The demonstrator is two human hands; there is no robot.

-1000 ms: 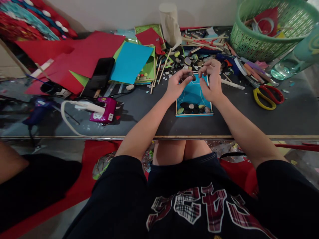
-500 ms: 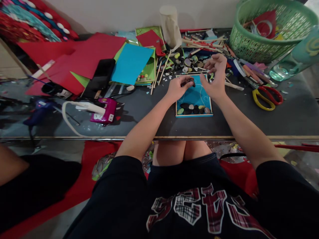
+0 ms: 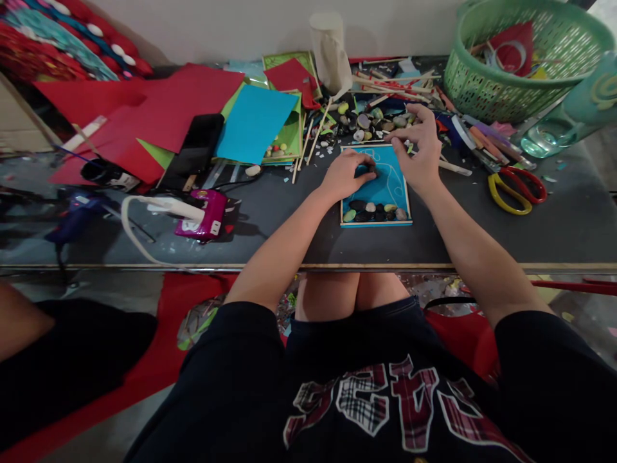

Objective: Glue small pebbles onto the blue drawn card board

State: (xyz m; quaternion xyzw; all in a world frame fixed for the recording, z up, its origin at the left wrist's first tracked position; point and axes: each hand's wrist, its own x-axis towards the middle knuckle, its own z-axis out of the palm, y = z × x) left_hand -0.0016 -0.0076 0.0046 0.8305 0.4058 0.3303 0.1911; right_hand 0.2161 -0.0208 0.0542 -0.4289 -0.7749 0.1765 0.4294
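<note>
On the table before me lies a blue card panel (image 3: 380, 190) edged with thin sticks, with pale outlines drawn on it. A row of black, grey, white and green pebbles (image 3: 370, 208) fills its near end. My left hand (image 3: 348, 172) is over the panel's left side, thumb and fingers curled around a dark pebble (image 3: 362, 170), partly hidden by the fingers. Above the panel's far right corner is my right hand (image 3: 420, 149), index finger raised and fingers apart. Its lower fingertips are close to the thumb, and no held object shows. Loose pebbles (image 3: 364, 121) lie just beyond.
At right are yellow-and-red scissors (image 3: 515, 190), several markers (image 3: 491, 141), a green basket (image 3: 506, 83) and a bottle (image 3: 569, 109). At left lie coloured paper (image 3: 255, 122), a phone (image 3: 200, 138), a corded magenta power socket (image 3: 207, 215) and a blue glue gun (image 3: 81, 215). Someone's arm (image 3: 24, 321) shows at lower left.
My left hand has tipped, bringing the dark pebble slightly left and down over the panel. My right hand's fingers have drawn closer to the thumb, with the index finger raised.
</note>
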